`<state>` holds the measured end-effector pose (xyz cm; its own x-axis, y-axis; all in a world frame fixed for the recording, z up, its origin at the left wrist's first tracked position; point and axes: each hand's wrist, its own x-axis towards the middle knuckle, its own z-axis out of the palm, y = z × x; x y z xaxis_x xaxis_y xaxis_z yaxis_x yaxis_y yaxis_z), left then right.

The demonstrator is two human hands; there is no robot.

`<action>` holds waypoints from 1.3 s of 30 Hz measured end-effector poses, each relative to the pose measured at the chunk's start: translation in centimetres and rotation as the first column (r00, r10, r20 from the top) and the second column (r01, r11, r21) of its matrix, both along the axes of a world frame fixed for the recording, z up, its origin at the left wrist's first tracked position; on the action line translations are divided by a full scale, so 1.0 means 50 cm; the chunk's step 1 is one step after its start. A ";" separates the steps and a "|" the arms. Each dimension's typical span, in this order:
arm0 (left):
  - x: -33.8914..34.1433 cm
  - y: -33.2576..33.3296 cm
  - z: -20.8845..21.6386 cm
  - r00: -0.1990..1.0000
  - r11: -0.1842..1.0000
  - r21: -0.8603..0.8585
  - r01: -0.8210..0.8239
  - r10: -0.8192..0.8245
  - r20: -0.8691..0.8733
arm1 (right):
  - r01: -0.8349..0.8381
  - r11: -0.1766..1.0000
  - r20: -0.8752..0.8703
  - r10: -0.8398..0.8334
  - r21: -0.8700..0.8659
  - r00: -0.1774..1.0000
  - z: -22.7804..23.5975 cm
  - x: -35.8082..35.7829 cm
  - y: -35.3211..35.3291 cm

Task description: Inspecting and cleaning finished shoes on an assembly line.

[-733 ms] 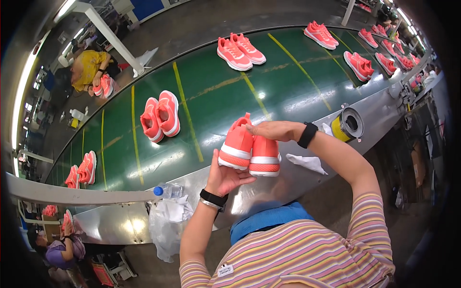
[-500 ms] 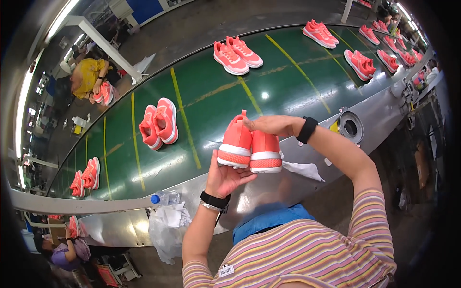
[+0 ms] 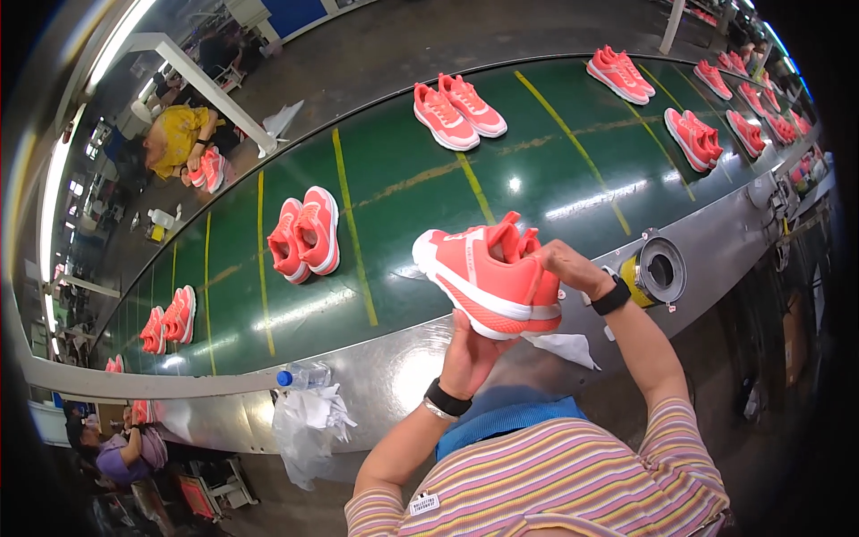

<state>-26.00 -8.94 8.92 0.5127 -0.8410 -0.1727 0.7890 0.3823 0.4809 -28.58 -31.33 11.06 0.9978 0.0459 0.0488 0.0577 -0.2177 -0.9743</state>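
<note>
A pair of coral sneakers (image 3: 488,268) with white midsoles is held up side by side over the near edge of the green conveyor belt (image 3: 385,242). The nearer shoe shows its side, toe to the left, and mostly covers the other one. Under the heel, my left hand (image 3: 474,358) supports the soles with its thumb up against the side. My right hand (image 3: 574,267) grips the pair at the heel collars from the right; some of its fingers are hidden behind the shoes. Both wrists wear black bands.
More sneaker pairs (image 3: 304,234) stand along the belt, between yellow cross lines. On the metal ledge (image 3: 394,385) lie a blue-capped bottle (image 3: 304,376), a plastic bag (image 3: 304,430), white paper (image 3: 565,349) and a yellow tape roll (image 3: 651,268). Co-workers handle shoes at the far left (image 3: 179,143) and lower left (image 3: 125,452).
Both hands have turned the sneakers from heels facing me to side-on, toes to the left. My left hand has moved right, and my right hand has shifted right and slightly down.
</note>
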 end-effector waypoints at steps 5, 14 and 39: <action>-0.021 -0.001 -0.020 0.998 1.000 0.006 0.031 -0.031 0.062 | -0.020 0.996 -0.011 0.021 0.083 1.000 -0.009 -0.038 -0.007; -0.022 -0.016 -0.038 0.996 1.000 -0.008 0.014 -0.013 0.086 | 0.022 0.984 -0.138 0.002 0.177 0.990 -0.028 -0.044 -0.029; 0.099 -0.114 -0.088 0.989 0.941 0.340 -0.011 -0.039 0.140 | -0.160 0.952 -0.168 0.119 -0.260 0.979 0.054 0.100 -0.182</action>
<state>-21.06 -14.64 4.51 0.5418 -0.7524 -0.3746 0.7069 0.1668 0.6874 -23.56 -40.44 13.76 0.9754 0.1757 -0.1330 -0.0345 -0.4742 -0.8797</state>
